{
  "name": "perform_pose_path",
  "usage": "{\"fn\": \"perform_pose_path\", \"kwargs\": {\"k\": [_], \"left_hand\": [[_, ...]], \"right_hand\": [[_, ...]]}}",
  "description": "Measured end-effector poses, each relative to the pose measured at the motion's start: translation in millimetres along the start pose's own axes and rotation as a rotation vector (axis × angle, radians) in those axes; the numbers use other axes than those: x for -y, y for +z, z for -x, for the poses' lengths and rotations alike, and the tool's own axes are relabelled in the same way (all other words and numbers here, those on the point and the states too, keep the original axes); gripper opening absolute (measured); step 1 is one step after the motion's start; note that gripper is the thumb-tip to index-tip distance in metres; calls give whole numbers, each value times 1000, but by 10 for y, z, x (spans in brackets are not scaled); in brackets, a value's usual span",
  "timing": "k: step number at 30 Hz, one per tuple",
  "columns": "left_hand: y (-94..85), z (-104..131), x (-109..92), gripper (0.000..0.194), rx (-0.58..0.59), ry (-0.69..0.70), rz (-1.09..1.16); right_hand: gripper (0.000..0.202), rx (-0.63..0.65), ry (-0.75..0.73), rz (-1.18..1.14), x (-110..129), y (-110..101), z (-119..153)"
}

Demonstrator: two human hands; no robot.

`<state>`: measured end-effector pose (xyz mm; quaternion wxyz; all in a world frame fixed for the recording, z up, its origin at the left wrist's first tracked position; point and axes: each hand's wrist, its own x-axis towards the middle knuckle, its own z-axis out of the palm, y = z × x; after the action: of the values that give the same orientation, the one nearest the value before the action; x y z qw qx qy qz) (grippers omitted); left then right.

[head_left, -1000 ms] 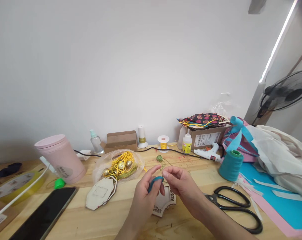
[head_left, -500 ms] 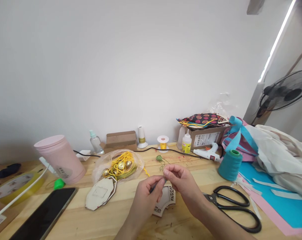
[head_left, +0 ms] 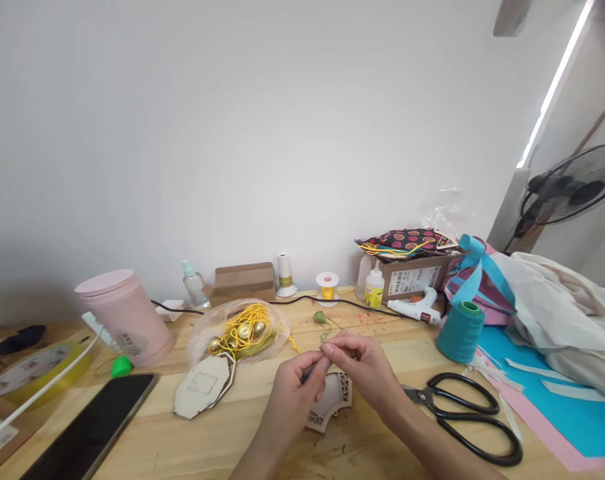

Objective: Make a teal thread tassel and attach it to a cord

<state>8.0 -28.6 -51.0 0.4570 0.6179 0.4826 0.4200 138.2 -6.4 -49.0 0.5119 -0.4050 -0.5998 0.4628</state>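
Note:
My left hand [head_left: 305, 387] is closed around a small dark object [head_left: 307, 373], mostly hidden by the fingers. My right hand [head_left: 358, 370] pinches with thumb and forefinger, its tips meeting those of the left. Thin green cord [head_left: 326, 329] trails from a small green bundle [head_left: 319, 317] to the right fingers. Where the fingertips meet, the cord's end is too small to make out. Beneath the hands lies a pale fan-shaped frame [head_left: 331, 402] with cut-out lattice ends, partly covered by them.
Black-handled scissors [head_left: 462, 413] lie right of my right hand, near a teal thread cone [head_left: 461, 333]. To the left are a white octagonal piece [head_left: 202, 388], a bag of yellow cords and gold bells [head_left: 245, 330], and a phone [head_left: 95, 427]. A glue gun [head_left: 417, 307] rests behind.
My right fingertips have moved slightly left and down, closing against the left fingertips. The left hand stays almost in place. The view has shifted a little.

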Motion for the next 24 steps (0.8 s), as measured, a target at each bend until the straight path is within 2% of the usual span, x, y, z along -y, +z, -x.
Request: {"fn": "perform_pose_path", "kwargs": {"k": [5, 8, 14, 20, 24], "left_hand": [[21, -4, 20, 37, 46, -19, -1], [38, -13, 53, 38, 68, -25, 14], [76, -43, 75, 38, 74, 6, 34], [86, -133, -94, 35, 87, 54, -4], [117, -271, -218, 33, 97, -20, 121]], "right_hand": [[23, -75, 113, -151, 141, -85, -14], [25, -45, 188, -233, 181, -105, -10], [29, 36, 202, -401, 133, -145, -40], [30, 45, 192, -419, 102, -269, -138], [32, 18, 146, -332, 169, -334, -217]]}}
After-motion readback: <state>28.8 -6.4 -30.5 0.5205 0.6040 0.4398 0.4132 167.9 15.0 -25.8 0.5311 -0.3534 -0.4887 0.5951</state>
